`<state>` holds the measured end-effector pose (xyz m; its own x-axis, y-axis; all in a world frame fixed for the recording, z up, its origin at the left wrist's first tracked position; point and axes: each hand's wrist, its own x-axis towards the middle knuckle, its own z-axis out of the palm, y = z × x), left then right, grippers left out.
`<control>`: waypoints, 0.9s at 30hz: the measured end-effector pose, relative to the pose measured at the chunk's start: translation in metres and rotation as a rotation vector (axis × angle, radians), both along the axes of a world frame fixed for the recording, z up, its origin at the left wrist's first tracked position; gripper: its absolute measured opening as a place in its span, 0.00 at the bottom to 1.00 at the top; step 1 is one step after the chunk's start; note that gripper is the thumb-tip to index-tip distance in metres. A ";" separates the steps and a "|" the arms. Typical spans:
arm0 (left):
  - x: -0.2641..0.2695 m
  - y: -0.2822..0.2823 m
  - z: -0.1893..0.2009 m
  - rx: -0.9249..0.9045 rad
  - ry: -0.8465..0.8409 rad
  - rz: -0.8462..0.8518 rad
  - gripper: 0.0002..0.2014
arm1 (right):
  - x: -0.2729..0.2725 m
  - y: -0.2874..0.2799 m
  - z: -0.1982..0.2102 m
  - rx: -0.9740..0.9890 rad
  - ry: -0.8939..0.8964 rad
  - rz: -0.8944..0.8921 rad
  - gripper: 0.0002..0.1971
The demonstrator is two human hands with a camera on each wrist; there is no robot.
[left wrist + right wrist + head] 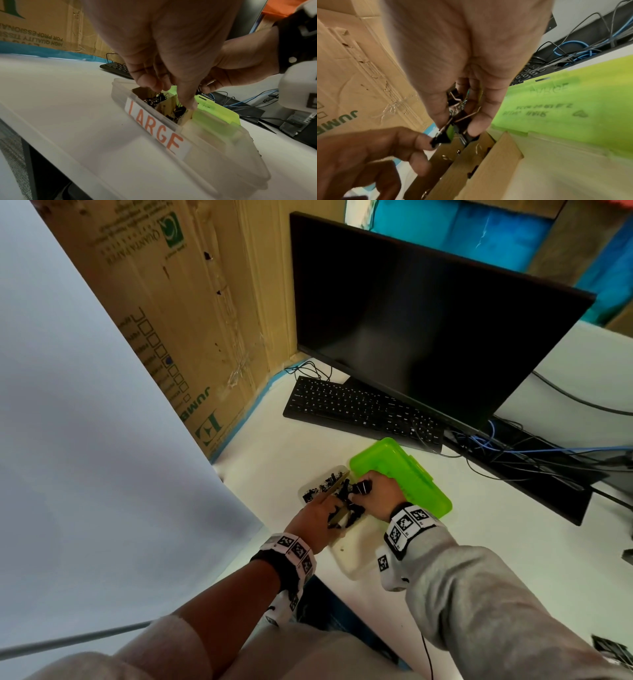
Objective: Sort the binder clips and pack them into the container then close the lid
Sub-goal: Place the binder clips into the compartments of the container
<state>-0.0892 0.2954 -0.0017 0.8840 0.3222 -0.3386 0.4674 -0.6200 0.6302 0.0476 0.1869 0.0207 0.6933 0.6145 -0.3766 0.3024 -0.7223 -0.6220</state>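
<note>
Currently the clear container [356, 559] sits on the desk [479, 542], green lid [404, 470] open at 1 o'clock. Keep the right hand [378, 494] clenched round its binder clips [460, 105]; let the left hand [317, 520] pinch one clip [441, 139] and lower it beside the cardboard divider [167, 106].

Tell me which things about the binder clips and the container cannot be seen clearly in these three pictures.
- Number of binder clips in the container: head view, both hands cover them; they look too small.
- Clip sizes: right wrist view, the right hand hides most of its bunch of clips; motion blur.
- Left hand grip: left wrist view, fingertips sink behind the cardboard divider.
- Other label on the green lid: right wrist view, reversed and blurred.
</note>
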 end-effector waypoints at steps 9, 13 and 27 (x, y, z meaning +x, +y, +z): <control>0.002 -0.004 -0.002 0.076 -0.029 -0.036 0.21 | -0.010 -0.005 -0.006 -0.029 0.009 0.081 0.18; 0.005 -0.007 -0.004 0.166 -0.077 -0.106 0.20 | -0.006 -0.007 -0.007 -0.120 -0.073 0.110 0.24; 0.008 0.000 -0.012 0.430 -0.055 -0.328 0.14 | -0.007 -0.013 -0.017 -0.057 -0.122 -0.021 0.16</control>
